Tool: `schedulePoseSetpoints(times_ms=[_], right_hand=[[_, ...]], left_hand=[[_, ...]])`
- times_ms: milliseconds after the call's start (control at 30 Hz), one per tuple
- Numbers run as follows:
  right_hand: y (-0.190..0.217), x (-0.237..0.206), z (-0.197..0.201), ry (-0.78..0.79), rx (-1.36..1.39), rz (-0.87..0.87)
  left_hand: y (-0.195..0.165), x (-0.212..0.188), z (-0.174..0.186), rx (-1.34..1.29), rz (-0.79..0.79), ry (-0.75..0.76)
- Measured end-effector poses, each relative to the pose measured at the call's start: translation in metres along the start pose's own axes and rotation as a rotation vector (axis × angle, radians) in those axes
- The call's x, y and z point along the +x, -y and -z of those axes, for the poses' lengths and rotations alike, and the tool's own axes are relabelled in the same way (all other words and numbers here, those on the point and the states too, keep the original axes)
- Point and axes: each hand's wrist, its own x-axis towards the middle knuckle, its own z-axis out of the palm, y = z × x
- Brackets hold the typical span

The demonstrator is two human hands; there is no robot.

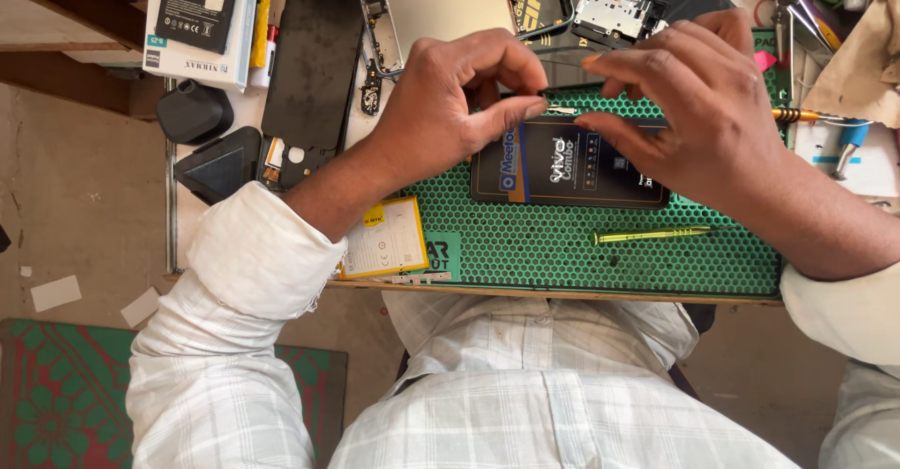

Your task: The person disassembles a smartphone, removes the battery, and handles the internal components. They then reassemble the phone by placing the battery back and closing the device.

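Two bare hands are working over one green honeycomb-textured mat (562, 244). The left hand (441, 104) is pinching a small, thin metal strip (561, 110) between thumb and forefinger, and the right hand (694, 104) is meeting it from the other side, fingers curled and closing on the same strip, which is hanging just above one flat, dark, glossy rectangular package (562, 174) lying on the mat. One slim yellow-green screwdriver (652, 236) is lying on the mat near the package. One flat yellow-edged battery (384, 239) is sitting at the mat's left edge. One opened phone frame (441, 5) with a smooth metallic plate is resting behind the hands, beside one long matte black panel (314, 47).
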Motion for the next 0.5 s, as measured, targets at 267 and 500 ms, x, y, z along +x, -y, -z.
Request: schedulePoseSetpoints(times_ms=[267,500], right_hand=[[0.004,0.003,0.0,0.004,-0.059,0.014],[-0.001,-0.009,-0.013,0.055,0.169,-0.204]], left_hand=[[-0.001,-0.004,-0.003,-0.135,0.031,0.021],[0.002,-0.007,0.001,-0.137,-0.119,0.046]])
